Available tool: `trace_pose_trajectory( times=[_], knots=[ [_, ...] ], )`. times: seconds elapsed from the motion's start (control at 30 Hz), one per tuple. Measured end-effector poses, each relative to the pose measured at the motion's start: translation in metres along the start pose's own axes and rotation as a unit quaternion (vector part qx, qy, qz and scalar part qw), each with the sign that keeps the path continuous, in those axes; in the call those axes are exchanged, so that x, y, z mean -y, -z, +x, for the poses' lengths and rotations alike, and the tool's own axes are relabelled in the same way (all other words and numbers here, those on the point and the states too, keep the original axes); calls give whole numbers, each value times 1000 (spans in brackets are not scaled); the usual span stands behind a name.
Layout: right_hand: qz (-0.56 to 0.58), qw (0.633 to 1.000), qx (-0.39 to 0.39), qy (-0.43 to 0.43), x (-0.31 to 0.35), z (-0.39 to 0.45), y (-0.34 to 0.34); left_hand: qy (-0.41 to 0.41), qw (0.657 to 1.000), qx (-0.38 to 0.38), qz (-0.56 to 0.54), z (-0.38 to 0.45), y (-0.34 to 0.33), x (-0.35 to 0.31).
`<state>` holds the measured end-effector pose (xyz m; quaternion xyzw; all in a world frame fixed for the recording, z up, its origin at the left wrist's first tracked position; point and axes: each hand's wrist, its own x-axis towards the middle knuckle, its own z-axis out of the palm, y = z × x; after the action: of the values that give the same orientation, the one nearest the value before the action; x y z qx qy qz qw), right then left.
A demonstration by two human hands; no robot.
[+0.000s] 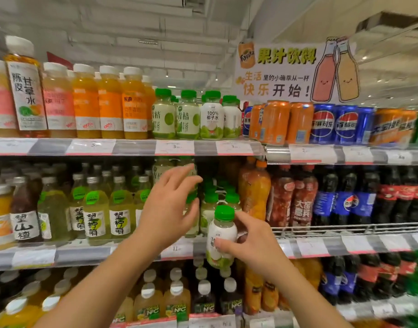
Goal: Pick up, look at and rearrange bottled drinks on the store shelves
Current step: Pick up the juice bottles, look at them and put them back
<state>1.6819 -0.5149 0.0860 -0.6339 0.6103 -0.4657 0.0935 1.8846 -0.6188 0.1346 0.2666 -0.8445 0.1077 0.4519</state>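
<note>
the right hand (pixel 255 245) grips a small white bottle (pixel 221 240) with a green cap, fingers and thumb curled round its body, holding it out in front of the middle shelf's (pixel 85 253) front edge, clear of the row. the left hand (pixel 170 204) reaches in above that same edge with fingers spread and loose, holding nothing, its fingertips close to the green-capped bottles (pixel 211 204) standing further back; whether they touch one cannot be told. matching white bottles (pixel 211 120) stand on the top shelf (pixel 132 146) near its right end, beside the cans (pixel 300 121). so one bottle is picked up and looks off its spot; looking it over and setting it back in a row are, by my reading, left to do, along with whatever the left hand is about to shift.
</note>
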Motion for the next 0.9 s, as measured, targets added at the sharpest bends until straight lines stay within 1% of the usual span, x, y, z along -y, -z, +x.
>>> trace_pose_trajectory(
  times=[0.1,0.2,0.33,0.53,0.7,0.8,0.9],
  knots=[
    [-2,1000,-19,14,13,11,26,-15,996,-19,85,38,10,-7],
    [-6,999,-41,32,28,26,50,0,989,7,149,62,7,-9],
    [-14,994,-81,72,52,49,78,13,981,46,189,63,-11,-6],
    [-17,982,-152,115,86,84,113,4,981,26,193,61,-21,-1],
    [-49,974,-191,111,96,126,132,2,981,25,193,60,-21,1],
    [-86,972,-197,93,102,149,139,1,982,23,189,60,-21,0],
    [-122,973,-174,88,107,172,141,0,983,19,183,60,-21,1]
  ],
)
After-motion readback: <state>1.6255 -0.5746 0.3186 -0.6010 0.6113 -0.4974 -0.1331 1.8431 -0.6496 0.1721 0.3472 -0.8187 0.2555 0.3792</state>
